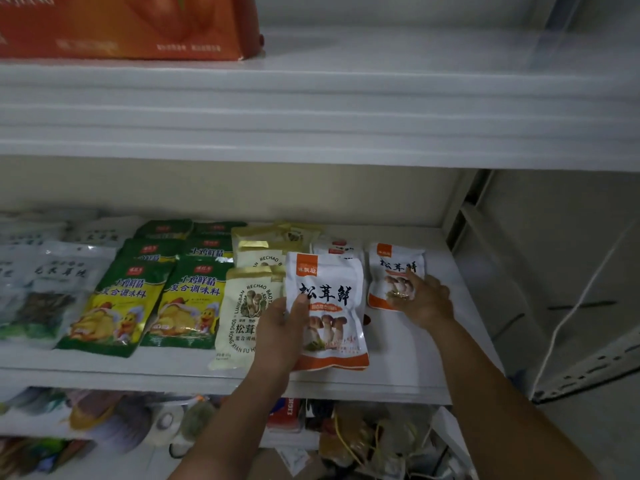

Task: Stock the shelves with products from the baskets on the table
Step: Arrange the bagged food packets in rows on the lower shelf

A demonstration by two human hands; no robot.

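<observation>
Pouch (330, 303) gripped in left hand (282, 329); right hand (427, 299) presses flat-fingered on second pouch (391, 268). Best laid flat on shelf (408, 362), square with neighbours.

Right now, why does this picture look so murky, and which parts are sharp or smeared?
Head view: dim, flat light; print is sharpest on the white-and-orange packet that the left hand grips; the upper shelf edge is smeared into streaks; the orange box and the goods on the bottom shelf are blurred; the clear packets at far left show small glints.
</observation>
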